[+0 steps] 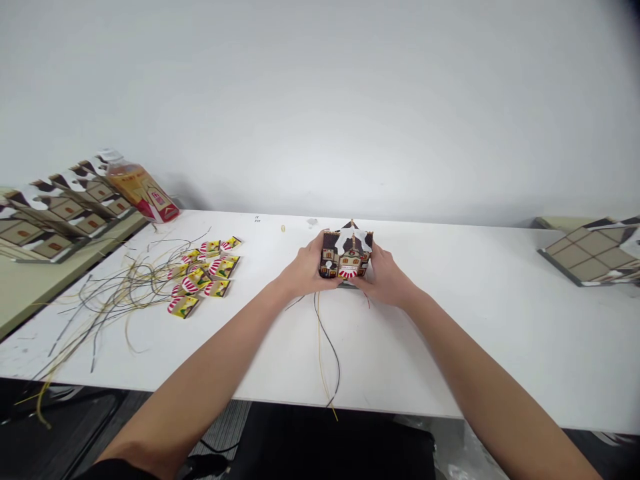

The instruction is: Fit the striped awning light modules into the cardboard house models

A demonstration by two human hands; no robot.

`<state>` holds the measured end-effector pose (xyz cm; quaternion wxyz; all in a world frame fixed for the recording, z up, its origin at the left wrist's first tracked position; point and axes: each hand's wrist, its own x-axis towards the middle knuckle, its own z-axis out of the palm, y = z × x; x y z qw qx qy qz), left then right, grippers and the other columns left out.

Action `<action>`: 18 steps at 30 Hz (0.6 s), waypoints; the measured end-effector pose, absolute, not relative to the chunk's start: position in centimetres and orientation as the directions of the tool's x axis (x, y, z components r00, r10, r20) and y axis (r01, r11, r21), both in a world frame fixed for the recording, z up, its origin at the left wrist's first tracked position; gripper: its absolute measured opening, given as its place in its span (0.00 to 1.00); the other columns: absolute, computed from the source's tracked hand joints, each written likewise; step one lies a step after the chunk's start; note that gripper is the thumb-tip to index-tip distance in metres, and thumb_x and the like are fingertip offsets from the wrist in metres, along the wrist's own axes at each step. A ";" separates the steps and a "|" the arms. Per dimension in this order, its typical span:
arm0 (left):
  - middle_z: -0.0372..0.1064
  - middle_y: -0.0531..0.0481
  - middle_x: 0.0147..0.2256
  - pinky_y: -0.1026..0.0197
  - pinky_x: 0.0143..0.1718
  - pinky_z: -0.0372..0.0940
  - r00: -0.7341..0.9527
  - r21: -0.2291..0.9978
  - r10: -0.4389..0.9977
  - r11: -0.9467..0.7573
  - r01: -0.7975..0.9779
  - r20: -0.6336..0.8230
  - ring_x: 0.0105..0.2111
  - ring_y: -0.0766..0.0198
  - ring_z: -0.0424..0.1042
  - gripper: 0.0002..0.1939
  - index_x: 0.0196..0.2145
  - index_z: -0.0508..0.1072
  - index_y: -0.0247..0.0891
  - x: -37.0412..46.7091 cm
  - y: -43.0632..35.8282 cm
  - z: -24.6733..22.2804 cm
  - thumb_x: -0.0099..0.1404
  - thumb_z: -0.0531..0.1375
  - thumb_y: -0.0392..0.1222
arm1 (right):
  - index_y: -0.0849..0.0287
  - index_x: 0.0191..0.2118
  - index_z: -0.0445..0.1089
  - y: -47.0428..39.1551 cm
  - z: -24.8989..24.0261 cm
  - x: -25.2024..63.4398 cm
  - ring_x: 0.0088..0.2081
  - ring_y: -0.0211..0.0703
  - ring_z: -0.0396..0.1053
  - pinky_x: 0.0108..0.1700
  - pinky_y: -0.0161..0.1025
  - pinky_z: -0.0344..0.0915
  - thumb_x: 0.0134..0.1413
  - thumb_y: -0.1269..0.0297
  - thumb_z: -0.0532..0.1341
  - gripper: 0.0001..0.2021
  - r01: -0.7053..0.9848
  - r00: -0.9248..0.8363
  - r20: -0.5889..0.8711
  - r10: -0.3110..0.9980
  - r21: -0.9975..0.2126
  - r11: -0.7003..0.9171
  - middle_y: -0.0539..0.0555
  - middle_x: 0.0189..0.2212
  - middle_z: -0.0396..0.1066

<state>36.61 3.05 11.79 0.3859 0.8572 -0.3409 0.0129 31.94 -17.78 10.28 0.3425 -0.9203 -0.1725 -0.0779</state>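
Observation:
In the middle of the white table a small model house (pixel 347 257) stands between my two hands, with dark roofs, white snow and a red-and-white striped awning on its front. My left hand (pixel 311 265) is closed around its left side, thumb along the lower front edge. From the right, my right hand (pixel 383 273) grips the other side the same way. A black wire (pixel 333 347) and a yellow wire (pixel 321 347) run from beneath the house over the table's front edge. Short wire ends poke out near both hands. The house's back and underside are hidden.
Left on the table (pixel 280 320) lie several yellow pieces with striped awnings (pixel 195 279), their long wires (pixel 120 287) tangled. Farther left, a row of model houses (pixel 65 210) stands by a leaning drink bottle (pixel 143 190). Another model house (pixel 590 250) sits at the right.

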 end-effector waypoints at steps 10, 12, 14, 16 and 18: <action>0.68 0.45 0.49 0.54 0.46 0.65 0.759 0.643 -0.586 -0.471 -0.604 0.284 0.46 0.53 0.70 0.39 0.57 0.56 0.41 36.8 3.4 11.8 0.49 0.65 0.46 | 0.54 0.64 0.46 -18.3 10.0 32.3 0.54 0.60 0.64 0.55 0.60 0.56 0.49 0.54 0.64 0.40 0.411 0.912 0.278 0.303 -0.599 -0.687 0.62 0.54 0.65; 0.67 0.44 0.50 0.53 0.47 0.66 0.748 0.650 -0.598 -0.451 -0.612 0.289 0.47 0.52 0.70 0.39 0.57 0.56 0.40 36.9 3.5 11.7 0.49 0.66 0.47 | 0.53 0.66 0.43 -18.4 9.9 32.3 0.52 0.60 0.65 0.55 0.60 0.55 0.48 0.53 0.64 0.43 0.413 0.911 0.278 0.306 -0.597 -0.688 0.62 0.53 0.66; 0.67 0.43 0.51 0.52 0.48 0.66 0.743 0.659 -0.599 -0.435 -0.614 0.297 0.48 0.51 0.69 0.39 0.56 0.57 0.40 37.0 3.6 11.6 0.49 0.67 0.48 | 0.52 0.66 0.42 -18.4 9.8 32.3 0.51 0.59 0.66 0.55 0.60 0.55 0.49 0.53 0.64 0.43 0.412 0.911 0.279 0.303 -0.603 -0.684 0.61 0.53 0.66; 0.66 0.43 0.52 0.52 0.50 0.66 0.746 0.669 -0.592 -0.424 -0.610 0.305 0.49 0.51 0.69 0.39 0.56 0.58 0.40 37.0 3.5 11.5 0.49 0.67 0.49 | 0.52 0.67 0.40 -18.2 9.8 32.2 0.51 0.58 0.66 0.56 0.59 0.56 0.51 0.54 0.63 0.43 0.396 0.918 0.273 0.287 -0.611 -0.685 0.61 0.53 0.66; 0.67 0.43 0.51 0.53 0.49 0.66 0.750 0.673 -0.587 -0.425 -0.606 0.305 0.49 0.52 0.69 0.38 0.55 0.58 0.39 37.0 3.4 11.6 0.49 0.67 0.48 | 0.53 0.68 0.36 -18.0 9.8 32.1 0.52 0.60 0.65 0.56 0.59 0.55 0.51 0.54 0.63 0.45 0.369 0.929 0.260 0.262 -0.617 -0.696 0.62 0.54 0.65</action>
